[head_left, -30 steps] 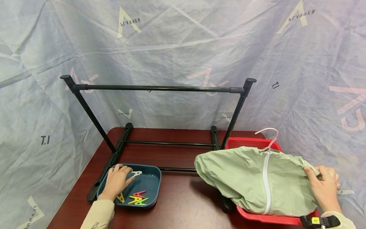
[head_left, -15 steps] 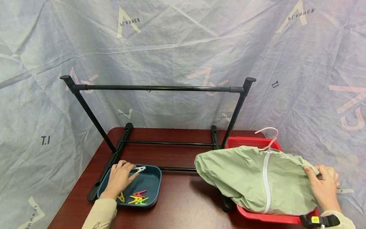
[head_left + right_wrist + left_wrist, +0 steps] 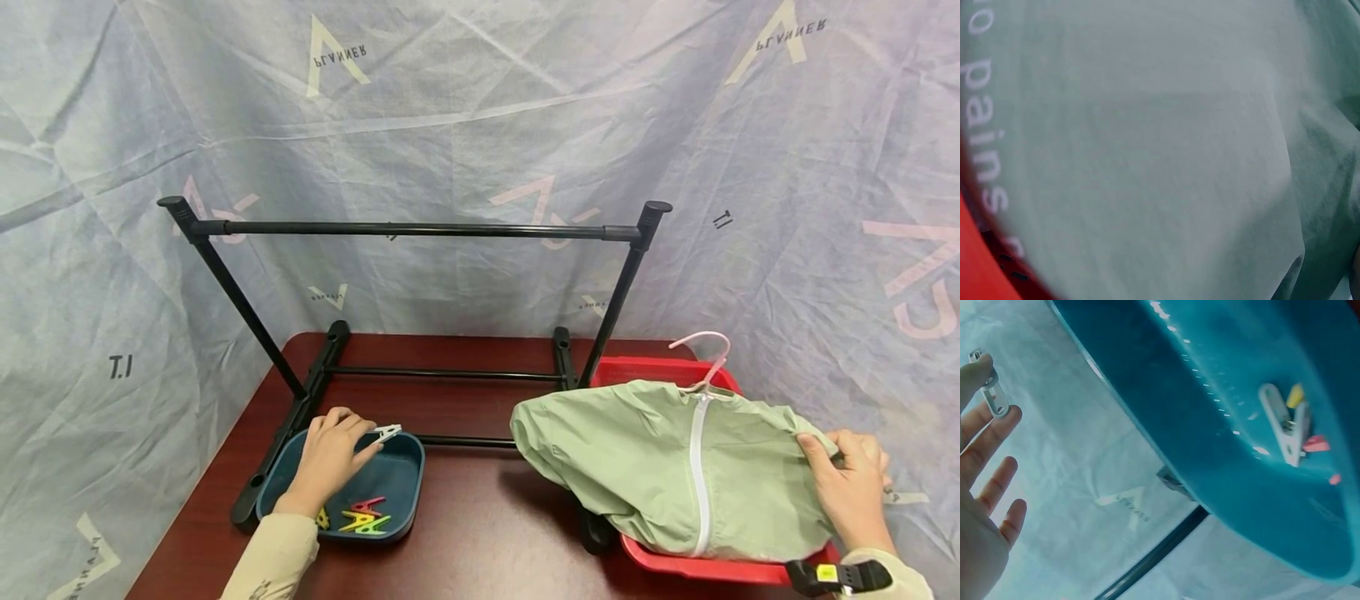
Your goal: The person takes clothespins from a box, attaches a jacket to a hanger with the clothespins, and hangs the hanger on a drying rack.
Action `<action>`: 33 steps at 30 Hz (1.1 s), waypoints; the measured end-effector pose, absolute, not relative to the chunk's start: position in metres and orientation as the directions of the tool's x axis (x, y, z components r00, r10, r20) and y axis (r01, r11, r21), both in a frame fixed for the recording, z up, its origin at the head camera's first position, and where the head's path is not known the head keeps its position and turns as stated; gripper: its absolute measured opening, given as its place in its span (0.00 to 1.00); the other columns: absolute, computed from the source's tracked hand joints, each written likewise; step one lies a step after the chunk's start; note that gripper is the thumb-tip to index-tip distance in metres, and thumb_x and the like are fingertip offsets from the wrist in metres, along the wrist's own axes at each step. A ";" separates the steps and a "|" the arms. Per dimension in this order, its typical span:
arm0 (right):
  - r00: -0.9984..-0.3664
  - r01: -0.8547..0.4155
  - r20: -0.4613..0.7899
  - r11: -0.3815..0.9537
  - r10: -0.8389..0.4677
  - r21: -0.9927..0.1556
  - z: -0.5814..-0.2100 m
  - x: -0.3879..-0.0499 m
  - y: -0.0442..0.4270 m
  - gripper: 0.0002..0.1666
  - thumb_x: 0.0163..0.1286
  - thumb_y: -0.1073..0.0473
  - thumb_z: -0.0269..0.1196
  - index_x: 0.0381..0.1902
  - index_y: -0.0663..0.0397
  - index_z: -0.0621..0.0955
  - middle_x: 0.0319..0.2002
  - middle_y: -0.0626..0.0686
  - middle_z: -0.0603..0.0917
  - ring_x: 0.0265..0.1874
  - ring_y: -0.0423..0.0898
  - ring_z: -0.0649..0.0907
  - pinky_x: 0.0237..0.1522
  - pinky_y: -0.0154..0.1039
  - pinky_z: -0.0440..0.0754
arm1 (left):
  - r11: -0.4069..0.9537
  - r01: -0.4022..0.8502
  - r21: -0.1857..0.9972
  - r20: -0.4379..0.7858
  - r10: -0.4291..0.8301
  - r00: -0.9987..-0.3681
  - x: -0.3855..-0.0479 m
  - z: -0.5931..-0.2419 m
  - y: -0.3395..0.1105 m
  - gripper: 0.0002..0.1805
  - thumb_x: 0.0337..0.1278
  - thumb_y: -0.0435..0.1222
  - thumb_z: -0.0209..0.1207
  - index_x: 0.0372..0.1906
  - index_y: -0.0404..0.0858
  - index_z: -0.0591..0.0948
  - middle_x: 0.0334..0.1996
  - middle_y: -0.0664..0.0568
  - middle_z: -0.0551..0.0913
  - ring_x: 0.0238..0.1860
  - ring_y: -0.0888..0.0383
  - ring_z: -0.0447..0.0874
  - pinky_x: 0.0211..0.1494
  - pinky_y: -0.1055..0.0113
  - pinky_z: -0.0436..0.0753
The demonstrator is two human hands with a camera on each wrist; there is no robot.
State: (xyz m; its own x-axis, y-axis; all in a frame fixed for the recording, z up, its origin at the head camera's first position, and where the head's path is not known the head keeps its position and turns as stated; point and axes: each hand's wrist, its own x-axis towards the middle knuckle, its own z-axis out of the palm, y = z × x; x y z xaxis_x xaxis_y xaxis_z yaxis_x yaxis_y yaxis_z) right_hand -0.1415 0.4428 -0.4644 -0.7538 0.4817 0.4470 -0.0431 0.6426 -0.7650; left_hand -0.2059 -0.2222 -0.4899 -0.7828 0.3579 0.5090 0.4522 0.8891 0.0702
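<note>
left hand (image 3: 330, 454) was between 7 and 8 o'clock in the head view, beige sleeve (image 3: 273, 554) behind it, thumb and a finger pinching a white spring clothespin (image 3: 387, 433), pin toward 2 o'clock from the hand. left wrist view showed the remaining fingers spread apart. pin hung over the far rim of the dark blue plastic bin (image 3: 401, 475). pink (image 3: 367, 505), yellow (image 3: 355, 521) and green (image 3: 373, 525) clothespins lay bunched toward bin's 5 o'clock; another white clothespin (image 3: 1286, 428) showed in the left wrist view. black garment rack (image 3: 412, 229) stood behind, its crossbar near 11 o'clock. light green zip-up jacket (image 3: 652, 467) was at 4 o'clock, over the red plastic basket (image 3: 645, 368), pink hanger (image 3: 708, 372) poking out at jacket's 12. right hand (image 3: 847, 483) gripped the jacket's 3 o'clock edge, thumb on front, black wristband (image 3: 862, 579) below.
</note>
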 end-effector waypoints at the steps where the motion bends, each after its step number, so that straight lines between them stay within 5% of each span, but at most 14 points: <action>1: -0.754 -0.042 0.447 0.642 0.482 -0.765 -0.464 -0.142 0.443 0.18 0.71 0.57 0.64 0.22 0.51 0.72 0.34 0.31 0.62 0.43 0.25 0.55 0.59 0.57 0.44 | 0.888 0.455 0.070 0.508 0.360 -0.782 -0.206 -0.488 -0.220 0.18 0.46 0.43 0.75 0.42 0.40 0.87 0.38 0.50 0.86 0.49 0.47 0.74 0.48 0.49 0.68; 19: -0.754 -0.067 0.457 0.637 0.472 -0.768 -0.464 -0.143 0.443 0.17 0.71 0.57 0.63 0.22 0.51 0.72 0.34 0.32 0.62 0.44 0.25 0.54 0.59 0.61 0.43 | 0.814 0.581 0.001 0.622 0.454 -0.638 -0.208 -0.463 -0.189 0.18 0.41 0.44 0.76 0.40 0.41 0.88 0.35 0.52 0.85 0.45 0.49 0.76 0.45 0.49 0.71; 33: -0.764 -0.058 0.441 0.629 0.472 -0.775 -0.463 -0.141 0.443 0.17 0.72 0.57 0.62 0.22 0.50 0.72 0.35 0.31 0.62 0.44 0.25 0.54 0.59 0.55 0.43 | 0.781 0.624 -0.027 0.653 0.487 -0.580 -0.205 -0.453 -0.173 0.18 0.41 0.44 0.76 0.39 0.40 0.88 0.33 0.52 0.85 0.44 0.48 0.76 0.44 0.48 0.72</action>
